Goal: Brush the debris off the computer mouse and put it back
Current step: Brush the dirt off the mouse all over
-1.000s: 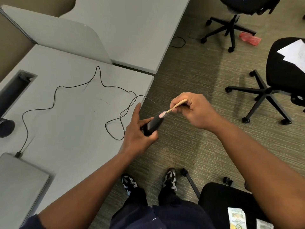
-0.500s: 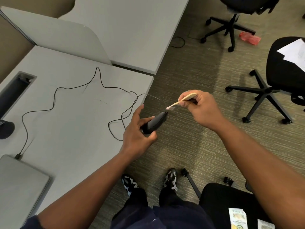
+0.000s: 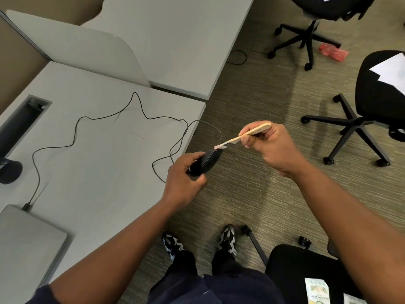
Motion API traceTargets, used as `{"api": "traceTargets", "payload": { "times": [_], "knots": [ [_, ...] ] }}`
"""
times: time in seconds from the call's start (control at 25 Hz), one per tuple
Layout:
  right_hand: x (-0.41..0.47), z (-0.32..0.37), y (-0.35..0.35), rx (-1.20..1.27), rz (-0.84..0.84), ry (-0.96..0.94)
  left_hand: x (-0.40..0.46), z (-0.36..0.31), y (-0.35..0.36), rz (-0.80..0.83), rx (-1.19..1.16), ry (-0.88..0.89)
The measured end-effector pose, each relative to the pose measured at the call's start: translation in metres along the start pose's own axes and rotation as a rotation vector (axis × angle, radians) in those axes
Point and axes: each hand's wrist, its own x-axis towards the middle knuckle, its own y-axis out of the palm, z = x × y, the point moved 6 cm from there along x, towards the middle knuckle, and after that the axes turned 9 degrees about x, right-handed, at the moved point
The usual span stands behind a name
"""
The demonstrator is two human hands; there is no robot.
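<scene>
Two grey desks fill the upper left: the near desk (image 3: 92, 150) runs from nine o'clock toward the centre, and a second desk (image 3: 186, 40) lies at twelve o'clock behind a low divider panel (image 3: 83, 51). Striped carpet (image 3: 252, 150) covers the floor on the right side of the view. Three black office chairs stand on it: one (image 3: 377, 99) at three o'clock with white paper (image 3: 390, 70) on its seat, one (image 3: 311, 23) at one o'clock, and part of a seat (image 3: 302, 273) at five o'clock. A closed grey laptop (image 3: 24, 242) sits at eight o'clock on the near desk, with a thin black cable (image 3: 74, 137) plugged in at its far edge and looping across the desktop toward the centre. The left hand (image 3: 184, 181), just past the desk's edge near the centre, is clenched around the black computer mouse (image 3: 207, 164), holding it in the air over the carpet, tilted with its front up toward one o'clock. The right hand (image 3: 271, 148), toward two o'clock of the mouse, pinches a slim wooden brush (image 3: 249, 132) between thumb and fingers; its pale bristle end (image 3: 220, 146) meets the front tip of the mouse. Two patterned shoes (image 3: 226, 238) show at six o'clock. A red wrapper (image 3: 333, 52) lies on the carpet at two o'clock.
</scene>
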Motion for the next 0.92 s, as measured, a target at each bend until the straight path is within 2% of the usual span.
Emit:
{"api": "traceTargets", "payload": {
  "times": [0.12,0.24,0.32,0.52,0.6,0.68,0.8,0.88,0.92],
  "knots": [
    [0.001,0.000,-0.008,-0.089,-0.024,-0.034,-0.001,0.001,0.000,0.004,-0.049,-0.012],
    [-0.002,0.004,0.000,0.098,0.007,-0.047,-0.001,0.003,0.002,0.038,-0.109,-0.051],
    [-0.002,0.003,0.004,0.126,0.042,-0.021,-0.001,0.004,0.003,0.060,-0.146,-0.081],
    [-0.001,-0.003,-0.006,-0.072,-0.017,-0.019,-0.004,0.004,0.006,0.100,-0.227,-0.108],
    [-0.002,0.002,-0.005,0.121,-0.043,-0.048,-0.003,0.003,0.007,0.123,-0.255,-0.113],
    [-0.004,0.006,0.000,0.287,0.002,-0.034,-0.001,0.002,0.008,0.142,-0.291,-0.116],
    [-0.003,0.003,0.003,0.100,0.090,-0.016,0.000,0.004,0.009,0.153,-0.323,-0.116],
    [-0.001,0.000,-0.001,-0.076,0.077,-0.011,-0.001,0.005,0.010,0.176,-0.330,-0.112],
    [-0.001,0.001,-0.002,-0.086,0.054,-0.024,-0.002,0.004,0.011,0.190,-0.334,-0.111]
  ]
}}
